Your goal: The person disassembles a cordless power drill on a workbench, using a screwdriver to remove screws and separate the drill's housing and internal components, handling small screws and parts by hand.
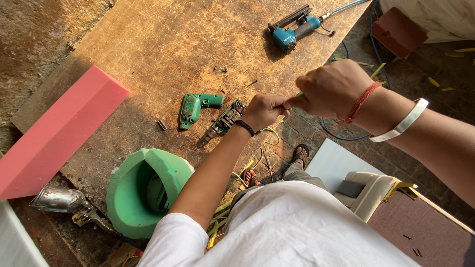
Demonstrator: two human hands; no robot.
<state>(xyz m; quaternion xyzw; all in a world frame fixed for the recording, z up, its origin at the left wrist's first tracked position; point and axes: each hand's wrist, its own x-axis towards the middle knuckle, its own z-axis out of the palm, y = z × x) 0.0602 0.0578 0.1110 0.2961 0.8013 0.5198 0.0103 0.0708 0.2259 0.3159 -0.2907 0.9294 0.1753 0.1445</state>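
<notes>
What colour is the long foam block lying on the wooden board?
Pink foam block, seen best in the head view.

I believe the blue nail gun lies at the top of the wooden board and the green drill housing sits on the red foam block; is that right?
Not quite: the head view shows the green drill housing lying on the wooden board, apart from the red foam block. The blue nail gun does lie at the board's top.

we see an upholstery workshop: a scarred plywood worktable [163,44], a blue air stapler [292,29] on its hose, a dismantled green drill [195,108], pink foam [59,128] and green foam [143,190].
</notes>
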